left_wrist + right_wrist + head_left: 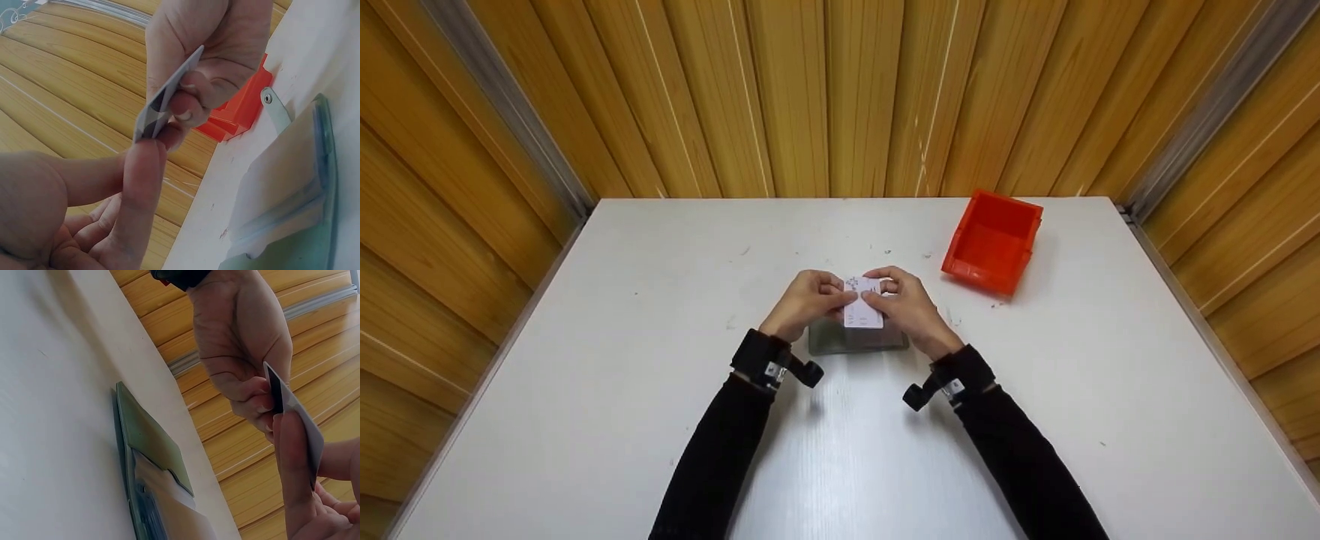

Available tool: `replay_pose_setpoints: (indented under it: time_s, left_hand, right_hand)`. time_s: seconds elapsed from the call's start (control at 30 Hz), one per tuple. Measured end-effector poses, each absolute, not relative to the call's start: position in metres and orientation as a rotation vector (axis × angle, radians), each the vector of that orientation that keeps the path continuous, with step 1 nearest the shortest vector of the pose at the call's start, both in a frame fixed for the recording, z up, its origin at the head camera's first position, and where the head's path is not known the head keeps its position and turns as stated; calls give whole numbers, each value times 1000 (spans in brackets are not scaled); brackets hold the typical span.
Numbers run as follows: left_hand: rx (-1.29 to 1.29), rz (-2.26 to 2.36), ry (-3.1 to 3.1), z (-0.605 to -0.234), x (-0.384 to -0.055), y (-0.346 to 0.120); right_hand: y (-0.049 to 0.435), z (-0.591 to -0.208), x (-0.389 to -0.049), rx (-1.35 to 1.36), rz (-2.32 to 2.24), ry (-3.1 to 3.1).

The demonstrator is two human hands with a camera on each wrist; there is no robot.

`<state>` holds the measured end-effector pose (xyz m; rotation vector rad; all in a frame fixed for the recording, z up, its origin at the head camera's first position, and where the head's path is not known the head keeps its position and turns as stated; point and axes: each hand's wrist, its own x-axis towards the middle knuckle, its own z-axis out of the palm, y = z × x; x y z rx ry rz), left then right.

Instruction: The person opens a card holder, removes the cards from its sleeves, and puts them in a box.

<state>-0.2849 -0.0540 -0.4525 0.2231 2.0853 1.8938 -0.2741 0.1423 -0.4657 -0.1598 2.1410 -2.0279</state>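
A white card (863, 315) with small dark print is held upright over the table by both hands. My left hand (804, 306) pinches its left edge between thumb and fingers. On the opposite edge, my right hand (913, 309) pinches it the same way, thumbs nearly meeting on its face. In the right wrist view the back of the card (304, 417) shows a dark stripe. Below the hands a green card holder (826, 342) lies open, with clear plastic sleeves (281, 169) inside. A strap with a metal snap (268, 98) sticks out from it.
A red plastic bin (997, 238) stands at the back right of the white table (585, 420). Wood-patterned panels (825, 97) wall the table at the back and both sides. Each wrist wears a black strap with a small camera.
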Motion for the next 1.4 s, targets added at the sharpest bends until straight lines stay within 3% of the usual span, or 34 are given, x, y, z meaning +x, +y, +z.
replay_pose_setpoints:
  time_s: [1.4]
  left_hand:
    - [287, 1959, 2061, -457, -280, -43]
  right_hand:
    - [134, -474, -271, -113, -2094, 2156]
